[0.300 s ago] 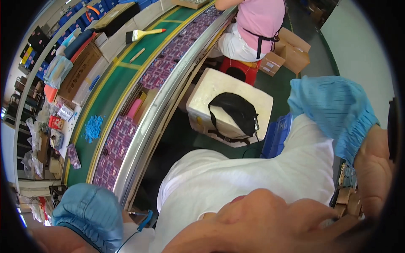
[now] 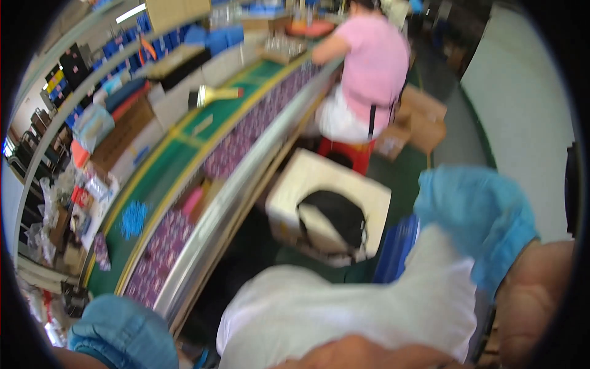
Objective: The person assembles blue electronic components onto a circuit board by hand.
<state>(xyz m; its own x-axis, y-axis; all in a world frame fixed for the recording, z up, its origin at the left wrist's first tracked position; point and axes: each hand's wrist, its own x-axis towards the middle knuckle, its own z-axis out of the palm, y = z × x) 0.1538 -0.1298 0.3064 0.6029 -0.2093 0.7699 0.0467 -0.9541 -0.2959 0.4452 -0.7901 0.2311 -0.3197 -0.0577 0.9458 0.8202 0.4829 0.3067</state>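
My right hand (image 2: 533, 295) is raised at the right rim, near the camera, below a blue elastic oversleeve (image 2: 476, 206). Only its palm side and wrist show; its fingers run out of the picture. At the lower left corner a sliver of my left hand (image 2: 64, 358) appears beside the other blue oversleeve (image 2: 120, 332); those fingers are hidden too. I see nothing held in either hand. Closest to the left arm is a green conveyor belt (image 2: 163, 178), with a pile of small blue pieces (image 2: 134, 218) and a row of purple patterned sheets (image 2: 169, 249).
A brush (image 2: 215, 95) and a thin stick (image 2: 203, 125) lie along the belt. A black bag (image 2: 335, 218) rests on a white foam box (image 2: 286, 212), beside a blue bin (image 2: 396, 249). Ahead sits a co-worker in pink (image 2: 375, 67), near open cardboard boxes (image 2: 424, 120).
The whole view has tilted upward, so the belt, box and co-worker appear lower. Both oversleeves have also shifted lower in the picture. The picture is more blurred now.
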